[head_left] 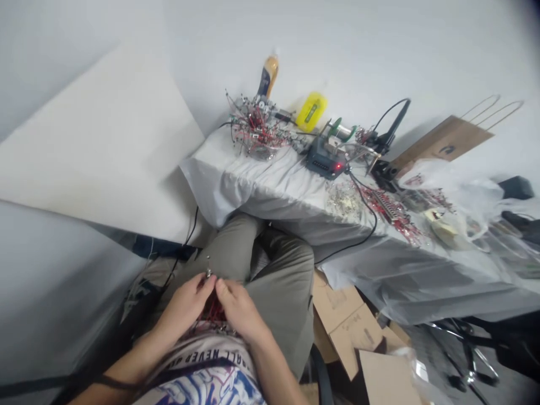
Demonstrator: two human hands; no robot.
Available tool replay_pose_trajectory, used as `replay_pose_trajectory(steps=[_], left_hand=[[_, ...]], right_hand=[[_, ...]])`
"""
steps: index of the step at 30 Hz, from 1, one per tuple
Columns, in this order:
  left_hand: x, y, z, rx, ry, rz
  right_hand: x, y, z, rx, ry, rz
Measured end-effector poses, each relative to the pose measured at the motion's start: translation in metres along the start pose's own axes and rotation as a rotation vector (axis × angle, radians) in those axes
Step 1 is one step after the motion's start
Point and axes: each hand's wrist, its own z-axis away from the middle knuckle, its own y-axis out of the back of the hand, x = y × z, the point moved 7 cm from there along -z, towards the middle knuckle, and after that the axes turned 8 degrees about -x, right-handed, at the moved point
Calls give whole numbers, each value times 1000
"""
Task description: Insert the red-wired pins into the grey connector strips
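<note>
My left hand (192,299) is closed in a pinch above my lap. A small shiny metal part (208,271) with a thin stem pokes up from its fingertips. Right beside it, my right hand (240,308) is also closed, thumb and fingers together, its tips almost meeting the left ones. Whatever it pinches is hidden. Below and between both hands, a bunch of red wires (215,310) lies in my lap against the shirt.
A cloth-covered table (270,180) stands ahead. On it are a heap of red-wired parts (259,132), a black box with a red light (324,160), a solder spool (342,130), a yellow container (311,112) and a bottle (268,76). Cardboard (350,320) lies on the floor at right.
</note>
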Motion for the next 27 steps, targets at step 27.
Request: replay_pose_trajectory(steps=[27], left_hand=[[0,-13,1,-123,404,1117]], right_hand=[[-21,103,55,524,18,-94]])
